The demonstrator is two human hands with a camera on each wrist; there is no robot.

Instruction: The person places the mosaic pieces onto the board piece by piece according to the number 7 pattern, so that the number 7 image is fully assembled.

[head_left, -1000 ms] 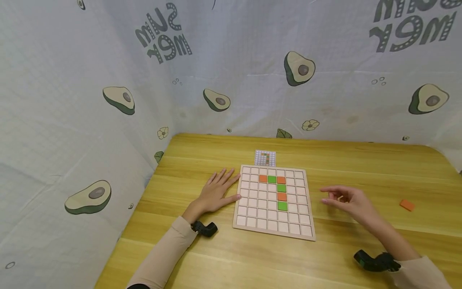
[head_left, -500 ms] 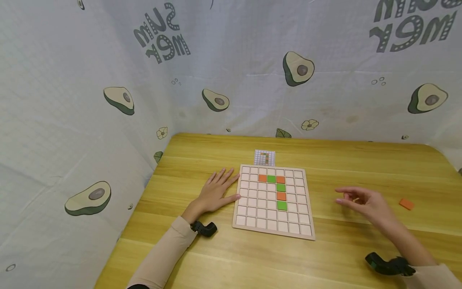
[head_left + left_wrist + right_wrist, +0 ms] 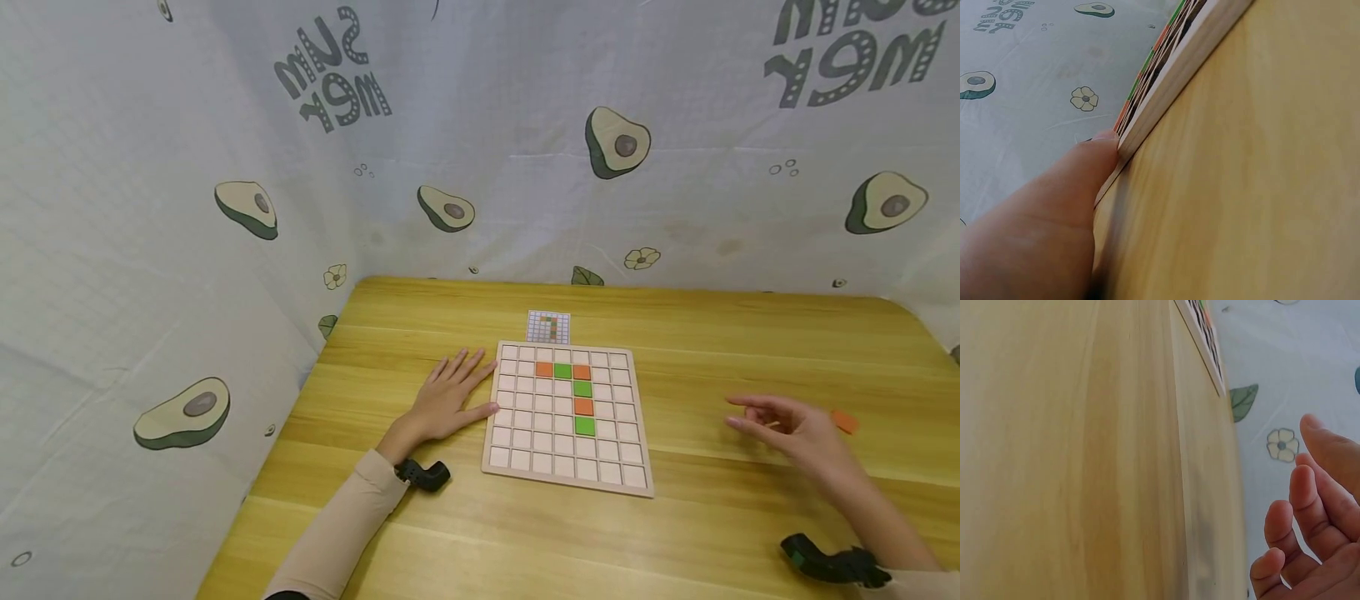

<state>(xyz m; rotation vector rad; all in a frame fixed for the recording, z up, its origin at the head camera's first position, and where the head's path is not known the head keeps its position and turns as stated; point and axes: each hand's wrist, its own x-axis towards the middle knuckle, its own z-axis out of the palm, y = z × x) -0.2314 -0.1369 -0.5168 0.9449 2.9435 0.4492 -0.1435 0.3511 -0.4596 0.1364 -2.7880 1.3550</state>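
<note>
A wooden grid board (image 3: 567,478) lies flat on the table, with orange and green square tiles set in some of its cells. The tiles make a short row and a column, among them a green tile (image 3: 585,426) lowest in the column. My left hand (image 3: 442,404) rests on the table with fingers spread, its thumb touching the board's left edge; the left wrist view shows the thumb (image 3: 1094,162) against that edge. My right hand (image 3: 787,429) hovers right of the board, fingers loosely bent, holding nothing. Just beyond it lies a loose orange tile (image 3: 844,421), partly hidden by the hand.
A small printed card (image 3: 548,327) with a coloured grid pattern lies against the board's far edge. Behind the wooden table (image 3: 750,333) hangs a pale curtain (image 3: 510,208) with avocado prints. Each wrist carries a black camera mount.
My right hand has moved to the right, away from the board and toward the loose orange tile, which it now partly covers. The left hand and the tiles on the board stay put.
</note>
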